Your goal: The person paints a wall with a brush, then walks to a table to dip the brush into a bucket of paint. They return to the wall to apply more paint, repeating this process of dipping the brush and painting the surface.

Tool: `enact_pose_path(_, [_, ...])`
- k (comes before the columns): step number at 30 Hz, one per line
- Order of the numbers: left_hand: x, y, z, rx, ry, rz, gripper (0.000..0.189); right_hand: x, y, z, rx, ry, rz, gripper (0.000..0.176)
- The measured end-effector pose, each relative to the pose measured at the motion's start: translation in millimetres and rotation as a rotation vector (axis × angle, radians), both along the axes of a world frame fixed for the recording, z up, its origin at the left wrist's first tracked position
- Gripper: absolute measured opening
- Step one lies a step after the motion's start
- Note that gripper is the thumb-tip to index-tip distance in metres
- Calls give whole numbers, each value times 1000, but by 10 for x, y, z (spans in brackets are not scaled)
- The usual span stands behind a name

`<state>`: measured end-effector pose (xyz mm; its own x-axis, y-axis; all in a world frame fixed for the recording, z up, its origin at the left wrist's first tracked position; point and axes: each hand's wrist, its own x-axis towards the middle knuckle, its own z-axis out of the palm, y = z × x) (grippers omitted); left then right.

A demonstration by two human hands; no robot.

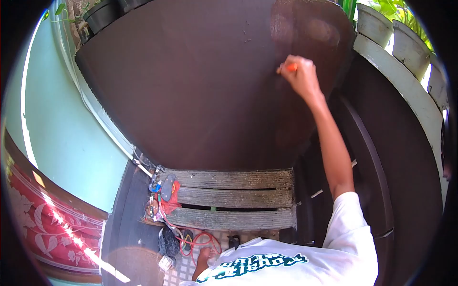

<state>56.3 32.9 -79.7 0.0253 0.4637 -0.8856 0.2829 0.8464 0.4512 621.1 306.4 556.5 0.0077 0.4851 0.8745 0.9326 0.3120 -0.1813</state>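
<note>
My right hand (301, 78) is raised against the dark brown wall panel (191, 86), its fingers closed around a small orange-handled paintbrush (291, 67). The brush tip points left at the panel; most of the handle is hidden in my grip. Above and right of this hand, a patch of the panel looks glossier and redder than the rest. My left hand (205, 254) hangs low beside my white shirt (286, 262), close to a red hose (210, 238). Its fingers are too small and partly hidden to make out what they do.
A slatted wooden bench (234, 195) stands below the panel. Sandals (167, 187), a red cloth or bag (171, 198) and a black bag (169, 242) lie at its left. Potted plants (409, 46) line the upper right ledge. A pale green wall (71, 128) rises at left.
</note>
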Motion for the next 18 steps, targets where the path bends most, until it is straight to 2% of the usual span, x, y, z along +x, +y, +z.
enact_pose_path(3, [-29, 35, 12, 6, -3, 11, 21, -157, -116, 585, 322, -101, -39, 19])
enact_pose_path(6, [-59, 26, -34, 13, -6, 20, 21, -305, -134, 611, 552, -53, 7, 17])
enact_pose_path(9, [-51, 9, 9, 10, -11, 32, 21, -261, -33, 12, 480, -25, -72, 16])
enact_pose_path(13, [-72, -54, -38, -8, -9, 45, 22, -383, -135, -1259, 193, 141, -116, 13])
enact_pose_path(14, [-86, -91, -29, -11, -9, 53, 22, -449, -221, -1514, 123, 177, -67, 13])
enact_pose_path(18, [-160, -183, 28, -21, 16, 55, 23, -370, -213, -2025, -164, 239, -36, 12])
